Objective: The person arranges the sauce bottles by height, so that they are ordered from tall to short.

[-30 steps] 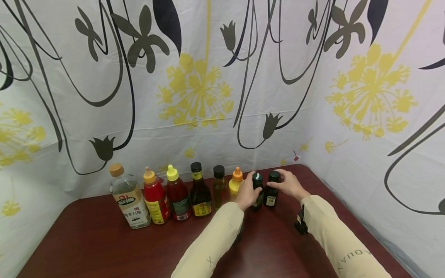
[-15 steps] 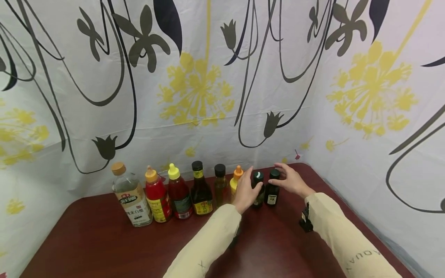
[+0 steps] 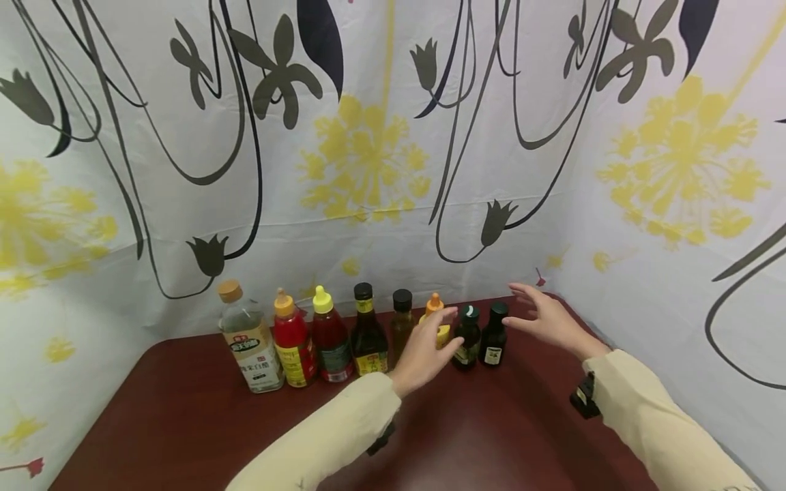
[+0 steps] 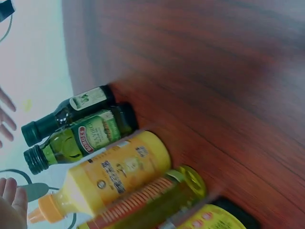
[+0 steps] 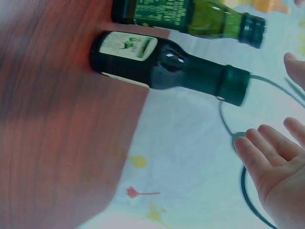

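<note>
Two small dark green bottles stand side by side at the right end of a row: an olive-oil-like bottle (image 3: 467,346) and a darker bottle (image 3: 493,341) with a pale label. My left hand (image 3: 422,354) is spread left of them, partly covering the yellow squeeze bottle (image 3: 443,334) in the head view. To their right hovers my right hand (image 3: 552,324), its fingers apart and nothing in them. The right wrist view shows a gap between the right hand's fingers (image 5: 267,148) and the darker bottle's cap (image 5: 233,86).
Leftward the row continues with a short black-capped bottle (image 3: 402,320), a dark sauce bottle (image 3: 370,341), two red squeeze bottles (image 3: 331,344) (image 3: 293,344) and a clear vinegar bottle (image 3: 250,348). A patterned cloth (image 3: 368,252) hangs behind the dark red table (image 3: 202,423).
Both hands have come away from the two small green bottles, the left toward the left and the right toward the right. The bottles stay standing in line. The head view has shifted slightly.
</note>
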`<state>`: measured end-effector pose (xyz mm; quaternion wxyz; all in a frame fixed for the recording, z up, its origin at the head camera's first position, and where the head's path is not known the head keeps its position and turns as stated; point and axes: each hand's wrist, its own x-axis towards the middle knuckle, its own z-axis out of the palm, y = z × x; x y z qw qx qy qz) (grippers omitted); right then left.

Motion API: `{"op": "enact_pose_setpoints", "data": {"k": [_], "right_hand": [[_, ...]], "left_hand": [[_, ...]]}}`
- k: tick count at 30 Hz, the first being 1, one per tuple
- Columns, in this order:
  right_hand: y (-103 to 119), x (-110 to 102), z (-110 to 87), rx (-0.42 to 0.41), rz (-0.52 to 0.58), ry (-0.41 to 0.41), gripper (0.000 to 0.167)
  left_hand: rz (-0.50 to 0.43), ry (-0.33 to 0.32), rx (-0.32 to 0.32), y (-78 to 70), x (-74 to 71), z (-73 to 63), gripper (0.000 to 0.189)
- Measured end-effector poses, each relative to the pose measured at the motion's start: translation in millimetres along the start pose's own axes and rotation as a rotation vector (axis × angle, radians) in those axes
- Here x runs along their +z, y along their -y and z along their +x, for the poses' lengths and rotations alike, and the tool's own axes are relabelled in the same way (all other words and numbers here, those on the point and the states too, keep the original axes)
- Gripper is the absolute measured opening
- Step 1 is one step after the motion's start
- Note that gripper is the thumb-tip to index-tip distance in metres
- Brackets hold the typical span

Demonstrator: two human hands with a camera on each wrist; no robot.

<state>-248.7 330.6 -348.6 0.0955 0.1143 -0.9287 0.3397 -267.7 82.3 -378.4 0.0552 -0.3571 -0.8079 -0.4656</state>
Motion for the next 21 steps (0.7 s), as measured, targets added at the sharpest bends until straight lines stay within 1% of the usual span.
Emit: {"op": "enact_pose_setpoints", "data": {"k": [4, 7, 11, 13, 16, 19, 21], "right_hand": [[4.1, -9.4, -11.7, -0.036, 0.003, -0.039, 0.063], [7.4, -12.8, -21.2, -0.055, -0.002, -0.079, 0.061], [9.5, -14.7, -34.4, -0.101, -0.080, -0.151, 0.059], [8.0, -15.5, -39.9, -0.135, -0.141, -0.188, 0.058], [4.1, -16.4, -45.4, -0.163, -0.196, -0.221, 0.056], [-0.7, -16.8, -50.9, -0.151, -0.205, -0.236, 0.056], [-4.2, -15.7, -54.2, -0.143, -0.205, -0.250, 0.055]], "left_hand": [[-0.002, 0.027, 0.046, 1.8, -17.1, -18.8, 0.043], [0.009, 0.054, 0.051, 6.9, -33.8, -34.8, 0.042], [0.049, 0.083, 0.035, 20.7, -58.5, -58.3, 0.042], [0.078, 0.079, 0.022, 28.2, -71.0, -70.0, 0.041], [0.123, 0.059, -0.021, 39.1, -89.9, -85.5, 0.040], [0.179, 0.024, -0.048, 48.4, -108.9, -97.2, 0.040], [0.225, -0.017, -0.041, 53.2, -122.0, -103.4, 0.040]]}}
